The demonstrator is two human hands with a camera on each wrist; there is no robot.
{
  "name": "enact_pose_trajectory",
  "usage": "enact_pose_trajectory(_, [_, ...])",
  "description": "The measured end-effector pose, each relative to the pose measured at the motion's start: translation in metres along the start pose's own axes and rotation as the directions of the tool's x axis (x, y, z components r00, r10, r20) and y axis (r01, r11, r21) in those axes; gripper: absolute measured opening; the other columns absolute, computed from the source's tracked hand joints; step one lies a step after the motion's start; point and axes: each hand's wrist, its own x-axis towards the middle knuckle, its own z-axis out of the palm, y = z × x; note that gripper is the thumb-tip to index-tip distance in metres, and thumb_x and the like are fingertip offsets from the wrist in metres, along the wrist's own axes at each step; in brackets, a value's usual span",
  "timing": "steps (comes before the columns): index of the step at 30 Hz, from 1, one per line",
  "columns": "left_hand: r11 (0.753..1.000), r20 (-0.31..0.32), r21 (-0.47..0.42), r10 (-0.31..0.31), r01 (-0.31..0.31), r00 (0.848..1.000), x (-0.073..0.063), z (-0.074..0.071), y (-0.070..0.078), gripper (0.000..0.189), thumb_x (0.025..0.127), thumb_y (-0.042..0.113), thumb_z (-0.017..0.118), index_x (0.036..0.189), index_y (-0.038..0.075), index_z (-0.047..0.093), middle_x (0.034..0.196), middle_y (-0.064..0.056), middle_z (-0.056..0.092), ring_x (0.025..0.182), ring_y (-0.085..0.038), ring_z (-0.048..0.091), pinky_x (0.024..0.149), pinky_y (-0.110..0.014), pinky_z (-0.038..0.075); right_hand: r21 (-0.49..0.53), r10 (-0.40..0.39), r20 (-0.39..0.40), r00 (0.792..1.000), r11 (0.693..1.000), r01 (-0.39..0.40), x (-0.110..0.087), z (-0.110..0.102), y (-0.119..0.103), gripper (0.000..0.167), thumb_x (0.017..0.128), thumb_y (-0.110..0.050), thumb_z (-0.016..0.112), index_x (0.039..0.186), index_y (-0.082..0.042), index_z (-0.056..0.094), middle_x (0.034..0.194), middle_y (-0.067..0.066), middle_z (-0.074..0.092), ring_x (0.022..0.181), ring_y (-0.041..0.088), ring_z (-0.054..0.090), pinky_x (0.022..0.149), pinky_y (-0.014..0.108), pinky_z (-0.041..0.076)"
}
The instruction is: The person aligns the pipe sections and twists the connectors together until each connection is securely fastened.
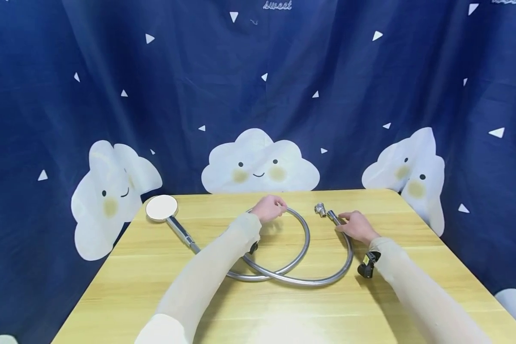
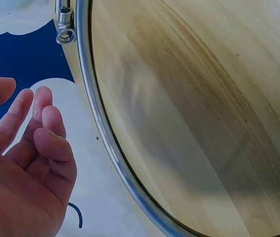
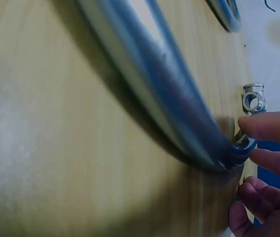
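The metal hose (image 1: 316, 283) lies on the table (image 1: 129, 282) in front of you, looped across itself. Locate its free end (image 1: 332, 216) at the right of the loop. The long axis of this end points away from you and slightly to your left; the small metal fitting (image 1: 320, 209) lies just beside the tip, on its left.

Your right grip (image 1: 356, 226) is the nearer one. The free end lies to its left, between thumb and fingers; whether they pinch the hose or only stand about it cannot be told. Your left grip (image 1: 268, 209) is over the far side of the loop, fingers loosely bent, holding nothing.

At the hose's other end, to your left, note the shower head (image 1: 161, 208), its handle (image 1: 179, 231) slanting toward the loop. A dark blue curtain (image 1: 284, 105) hangs beyond the table.
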Motion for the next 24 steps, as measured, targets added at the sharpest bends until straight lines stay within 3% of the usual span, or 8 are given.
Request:
enact_pose_trajectory(6, [1.0, 0.016, -0.021, -0.011, 0.011, 1.0, 0.002, 0.002, 0.0, 0.025, 0.096, 0.023, 0.062, 0.112, 0.007, 0.072, 0.106, -0.02, 0.072, 0.074, -0.017, 0.059, 0.065, -0.028, 0.045, -0.051, -0.018, 0.001, 1.0, 0.999, 0.018, -0.001, 0.002, 0.005, 0.066, 0.085, -0.022, 0.074, 0.138, 0.01, 0.053, 0.137, 0.042, 0.046, 0.129, 0.054, 0.041, 0.108, 0.062, 0.036])
enact_pose_trajectory(13, [1.0, 0.028, -0.003, -0.004, 0.004, 1.0, 0.0, 0.006, 0.006, 0.024, 0.097, 0.023, 0.061, 0.112, 0.008, 0.072, 0.105, -0.017, 0.073, 0.094, -0.029, 0.068, 0.069, -0.029, 0.046, -0.053, -0.045, -0.012, 0.999, 0.998, 0.044, -0.006, 0.004, 0.013, 0.063, 0.089, -0.025, 0.071, 0.139, 0.009, 0.052, 0.139, 0.041, 0.04, 0.126, 0.056, 0.039, 0.106, 0.064, 0.034])
enact_pose_trajectory(19, [0.998, 0.04, 0.063, -0.007, 0.004, 0.999, 0.007, 0.015, 0.012, 0.023, 0.097, 0.024, 0.06, 0.111, 0.01, 0.072, 0.106, -0.015, 0.075, 0.089, -0.021, 0.068, 0.068, -0.028, 0.046, -0.092, -0.066, -0.03, 0.997, 0.994, 0.063, -0.006, 0.009, 0.016, 0.055, 0.094, -0.024, 0.067, 0.139, 0.005, 0.054, 0.142, 0.041, 0.038, 0.127, 0.06, 0.036, 0.106, 0.067, 0.031])
enact_pose_trajectory(24, [0.988, 0.039, 0.155, -0.003, -0.003, 0.999, 0.02, 0.024, 0.022, 0.018, 0.093, 0.024, 0.06, 0.104, 0.017, 0.072, 0.104, -0.004, 0.075, 0.089, -0.017, 0.063, 0.074, -0.03, 0.048, -0.129, -0.072, -0.044, 0.996, 0.989, 0.066, -0.006, 0.011, 0.016, 0.051, 0.096, -0.024, 0.065, 0.138, 0.003, 0.055, 0.141, 0.041, 0.039, 0.125, 0.061, 0.038, 0.104, 0.066, 0.034])
